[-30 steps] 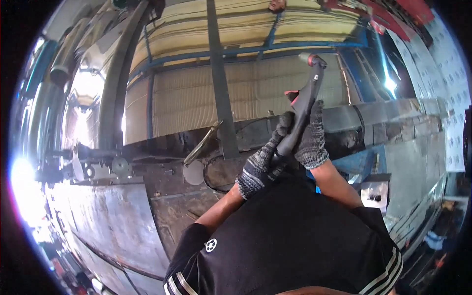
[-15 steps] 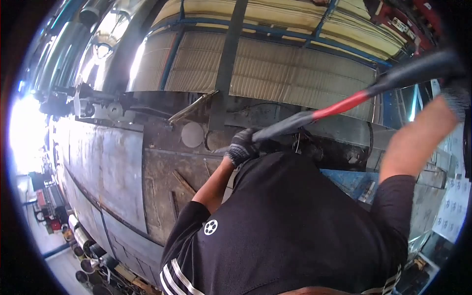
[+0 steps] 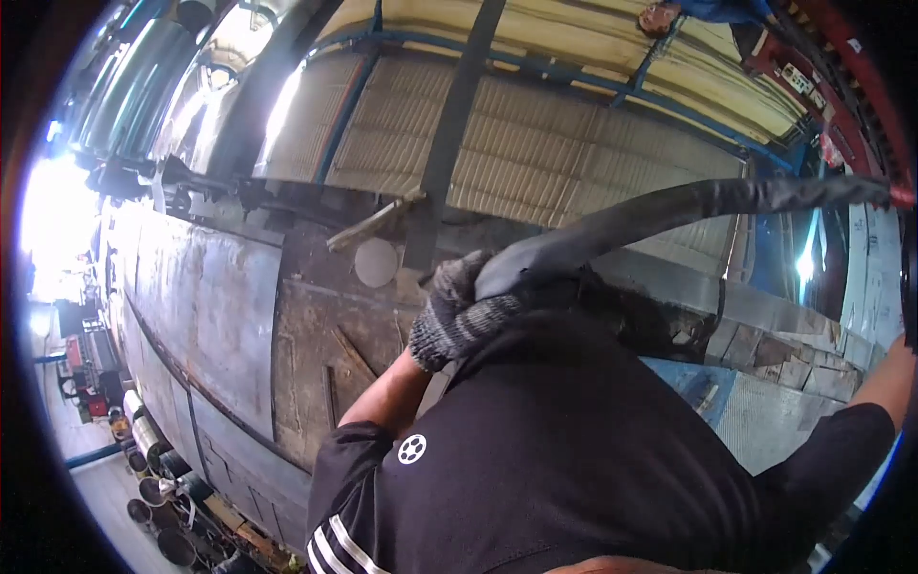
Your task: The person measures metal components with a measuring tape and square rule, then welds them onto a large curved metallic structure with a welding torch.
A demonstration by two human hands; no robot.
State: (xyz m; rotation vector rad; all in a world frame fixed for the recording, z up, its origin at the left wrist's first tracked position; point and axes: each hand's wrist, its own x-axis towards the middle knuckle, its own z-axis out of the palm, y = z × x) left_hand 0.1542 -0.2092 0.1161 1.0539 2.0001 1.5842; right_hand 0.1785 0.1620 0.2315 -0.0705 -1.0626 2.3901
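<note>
My left hand [image 3: 461,308], in a grey and black knit glove, is closed around the near end of a thick black hose [image 3: 641,220]. The hose arches up to the right, past my chest, with a wrinkled wrapped stretch towards the right edge. A bit of red shows by its far end. My right forearm [image 3: 891,383] reaches out at the right edge, and the hand itself lies outside the visible picture. Below my left hand is a worn metal surface [image 3: 316,383] with thin strips lying on it.
Large metal sheets [image 3: 201,316] stretch along the left. A pale round disc [image 3: 376,262] and a bar [image 3: 375,220] lie beyond my left hand. Several rolls and cans [image 3: 158,493] stand lower left. A person [image 3: 658,17] in blue is at the top right, near red machinery [image 3: 841,86].
The hose has swung from a straight slant into an arch, and its red section has shifted to the right. My right arm has moved outward and down, its hand leaving view.
</note>
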